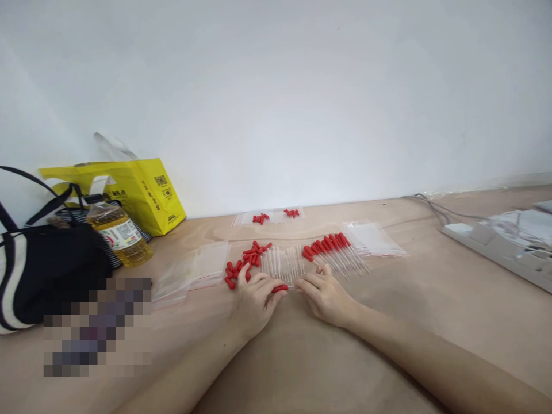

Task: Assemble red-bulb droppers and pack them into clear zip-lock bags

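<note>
My left hand [259, 299] pinches a red rubber cap [280, 288] near the table's middle. From the cap a thin clear tube [291, 287] runs to my right hand [325, 296], whose fingers are closed on it. Beyond my left hand lies a pile of loose red caps [254, 256]. A row of bare clear tubes [282, 263] lies beside that pile. To the right, several tubes with red caps on their ends [330, 246] rest side by side, slanting toward the right.
Clear plastic bags lie left [209, 264] and right [373, 238]; another [276, 217] with caps and tubes is near the wall. At left stand a yellow bag [150, 190], an oil bottle [123, 236] and a black bag [52, 270]. A white device [495, 247] with cables is at right.
</note>
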